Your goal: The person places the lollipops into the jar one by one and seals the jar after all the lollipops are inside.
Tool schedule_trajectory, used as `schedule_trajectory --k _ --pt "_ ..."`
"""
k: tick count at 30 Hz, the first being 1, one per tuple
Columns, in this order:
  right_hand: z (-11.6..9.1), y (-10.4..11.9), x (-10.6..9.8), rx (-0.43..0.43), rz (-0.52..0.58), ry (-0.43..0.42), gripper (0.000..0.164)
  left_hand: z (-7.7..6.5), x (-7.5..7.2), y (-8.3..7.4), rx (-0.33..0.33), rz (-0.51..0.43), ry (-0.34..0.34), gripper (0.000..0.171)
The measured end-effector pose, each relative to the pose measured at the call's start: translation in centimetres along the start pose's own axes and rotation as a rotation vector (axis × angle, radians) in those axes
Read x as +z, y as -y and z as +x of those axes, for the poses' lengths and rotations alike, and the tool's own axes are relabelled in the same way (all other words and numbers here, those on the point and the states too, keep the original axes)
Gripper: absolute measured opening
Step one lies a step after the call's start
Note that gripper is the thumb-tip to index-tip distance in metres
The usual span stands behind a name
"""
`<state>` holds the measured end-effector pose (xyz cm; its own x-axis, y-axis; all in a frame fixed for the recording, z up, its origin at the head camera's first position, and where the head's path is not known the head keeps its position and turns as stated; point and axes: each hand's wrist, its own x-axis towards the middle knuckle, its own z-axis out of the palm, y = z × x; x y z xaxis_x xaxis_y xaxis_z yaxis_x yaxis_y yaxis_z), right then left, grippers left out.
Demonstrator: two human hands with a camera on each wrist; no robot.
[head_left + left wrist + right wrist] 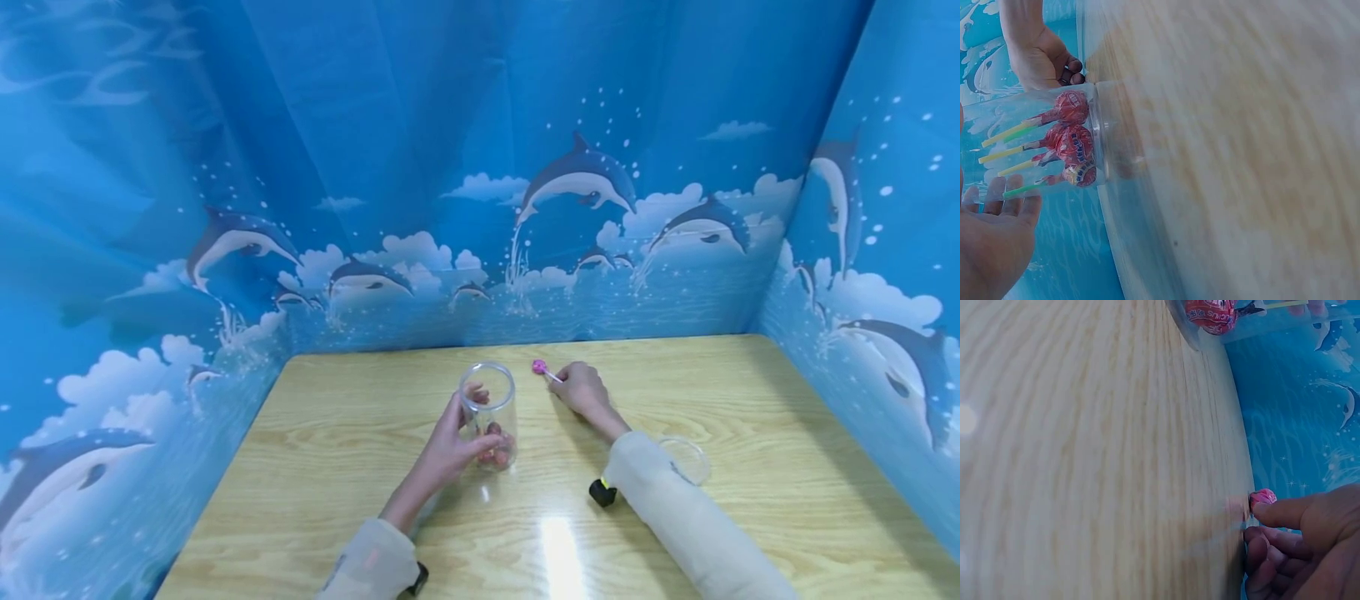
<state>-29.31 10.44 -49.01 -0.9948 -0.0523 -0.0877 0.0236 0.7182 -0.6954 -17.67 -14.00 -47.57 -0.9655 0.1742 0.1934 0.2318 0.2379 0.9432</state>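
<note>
A clear jar (pixel 511 415) stands upright on the table with its top uncovered. My left hand (pixel 442 450) holds it from the left, thumb at the front and fingers round the far side. Inside, several red-wrapped lollipops (pixel 1076 145) lean heads down, their yellow and green sticks pointing up in the left wrist view. Right of the jar, my right hand (pixel 582 388) pinches the white stick of a pink-wrapped lollipop (pixel 539 367). That lollipop lies low at the tabletop, its head towards the jar. In the right wrist view my fingers partly hide it.
A clear round lid (pixel 703 469) lies on the wood-grain table (pixel 337 467), partly behind my right sleeve (pixel 675 500). Blue curtains (pixel 420 125) printed with dolphins stand along the table's back and sides.
</note>
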Motion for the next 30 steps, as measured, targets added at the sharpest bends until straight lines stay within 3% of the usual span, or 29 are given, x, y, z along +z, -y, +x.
schedule_trajectory --k 4,10,13,19,22,30 --pt "0.0 -0.1 0.1 -0.008 0.043 -0.006 0.020 0.0 0.0 0.1 -0.010 0.003 0.001 0.084" --pt "0.2 -0.5 0.2 -0.096 0.089 -0.129 0.017 -0.1 0.0 -0.1 -0.008 0.009 -0.001 0.084" --pt "0.1 -0.5 -0.3 -0.065 0.240 -0.128 0.019 -0.1 -0.1 -0.2 -0.012 0.006 -0.009 0.083" --pt "-0.6 -0.5 -2.1 0.088 0.643 -0.023 0.027 -0.1 -0.1 -0.2 -0.013 0.005 0.001 0.082" --pt "-1.2 -0.7 -3.3 0.120 0.764 0.018 0.031 -0.1 -0.1 -0.1 -0.011 0.014 0.003 0.082" --pt "-3.8 -1.0 -7.0 0.072 0.963 0.080 0.041 -0.1 -0.1 -0.2 -0.005 0.006 0.008 0.080"
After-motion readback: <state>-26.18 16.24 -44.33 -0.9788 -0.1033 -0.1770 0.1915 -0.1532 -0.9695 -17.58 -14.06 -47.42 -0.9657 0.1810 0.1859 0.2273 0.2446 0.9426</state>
